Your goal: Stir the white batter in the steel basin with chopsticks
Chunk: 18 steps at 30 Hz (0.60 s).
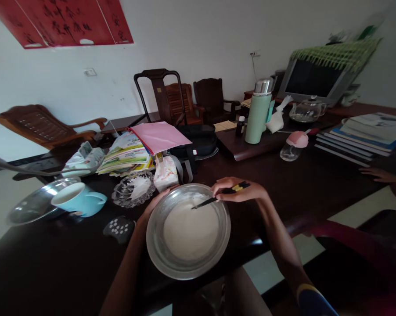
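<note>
A metal bowl (158, 250) with white flour or batter (191, 228) in it stands near the front edge of the dark table (69, 263). My left hand (156, 201) grips the bowl's far left rim. My right hand (239, 191) is closed on a pair of black chopsticks (217, 197), whose tips reach into the white mass near the bowl's far side.
To the left are a blue cup (77, 199) on a metal plate (33, 206), a glass dish (134, 188), a small spotted object (119, 228), a white packet (165, 173), booklets and a pink folder (160, 136). A green flask (259, 112), stacked books (362, 134) and another person's hand (380, 175) lie to the right.
</note>
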### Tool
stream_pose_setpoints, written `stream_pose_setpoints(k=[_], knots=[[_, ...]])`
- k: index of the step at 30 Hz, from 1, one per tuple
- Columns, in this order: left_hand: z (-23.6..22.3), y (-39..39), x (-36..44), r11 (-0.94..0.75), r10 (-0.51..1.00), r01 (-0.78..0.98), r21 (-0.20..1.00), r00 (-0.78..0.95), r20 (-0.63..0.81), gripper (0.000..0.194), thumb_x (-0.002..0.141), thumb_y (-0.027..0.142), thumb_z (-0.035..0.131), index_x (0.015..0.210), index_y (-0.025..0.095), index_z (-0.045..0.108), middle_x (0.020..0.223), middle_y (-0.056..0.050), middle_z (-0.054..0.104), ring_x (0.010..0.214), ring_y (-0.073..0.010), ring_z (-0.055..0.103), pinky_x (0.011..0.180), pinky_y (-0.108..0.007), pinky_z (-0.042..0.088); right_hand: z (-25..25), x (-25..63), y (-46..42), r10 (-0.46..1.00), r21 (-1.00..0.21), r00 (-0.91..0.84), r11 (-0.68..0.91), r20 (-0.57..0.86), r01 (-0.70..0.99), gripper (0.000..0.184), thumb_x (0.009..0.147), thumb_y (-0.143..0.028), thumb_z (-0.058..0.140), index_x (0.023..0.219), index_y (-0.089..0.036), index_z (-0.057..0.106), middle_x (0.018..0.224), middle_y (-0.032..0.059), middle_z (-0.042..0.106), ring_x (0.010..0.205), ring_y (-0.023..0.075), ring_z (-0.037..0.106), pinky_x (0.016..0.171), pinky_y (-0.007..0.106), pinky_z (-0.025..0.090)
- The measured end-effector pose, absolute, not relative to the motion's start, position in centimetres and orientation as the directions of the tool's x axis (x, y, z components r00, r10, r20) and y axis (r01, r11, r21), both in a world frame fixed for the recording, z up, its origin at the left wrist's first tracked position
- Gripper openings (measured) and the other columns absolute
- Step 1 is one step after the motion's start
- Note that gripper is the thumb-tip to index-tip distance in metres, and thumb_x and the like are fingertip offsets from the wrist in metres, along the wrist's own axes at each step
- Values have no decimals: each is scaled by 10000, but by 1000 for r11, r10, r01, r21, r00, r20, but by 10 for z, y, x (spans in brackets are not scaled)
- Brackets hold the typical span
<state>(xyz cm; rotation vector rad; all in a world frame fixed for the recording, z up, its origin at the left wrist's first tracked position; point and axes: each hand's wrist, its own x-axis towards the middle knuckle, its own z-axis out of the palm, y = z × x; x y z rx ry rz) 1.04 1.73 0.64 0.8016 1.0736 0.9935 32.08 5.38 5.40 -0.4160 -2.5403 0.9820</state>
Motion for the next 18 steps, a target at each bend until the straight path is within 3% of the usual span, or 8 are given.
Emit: stream_pose_setpoints(k=[6,9,13,15,18], knots=[[10,15,12,339,938,-233,911,152,-311,509,765,374,760,1268,301,733,1167,23,726,1268,-341,594,1090,-395,494,49,305,46,128,-760,-969,645,210,-79,174,971,-294,596,989,-150,692,954,75,748,939,159,691,873,276,517],[11,16,13,355,931,-240,903,182,-318,451,771,382,772,1219,336,754,1250,44,686,1305,-338,563,1099,-362,480,44,289,43,231,-734,-944,679,237,-18,167,976,-287,573,1016,-162,676,993,64,732,932,156,675,861,279,507],[11,16,12,372,927,-234,898,144,-346,434,761,404,774,1184,308,771,1240,31,695,1297,-333,570,1070,-342,501,52,311,50,439,-692,-860,706,260,151,158,967,-259,564,883,-177,671,879,31,709,828,139,642,794,267,483],[10,16,13,375,927,-227,899,98,-362,504,723,414,785,1206,274,764,1197,7,719,1261,-333,599,1031,-351,533,56,322,51,430,-712,-868,688,250,136,185,963,-264,573,833,-172,667,826,29,700,794,135,637,778,264,483],[10,17,15,359,933,-212,909,47,-358,621,615,399,831,1213,242,762,1169,-23,731,1215,-342,628,992,-365,559,52,313,46,294,-776,-925,631,242,-3,189,937,-310,618,831,-163,671,806,36,710,792,136,651,775,257,496]])
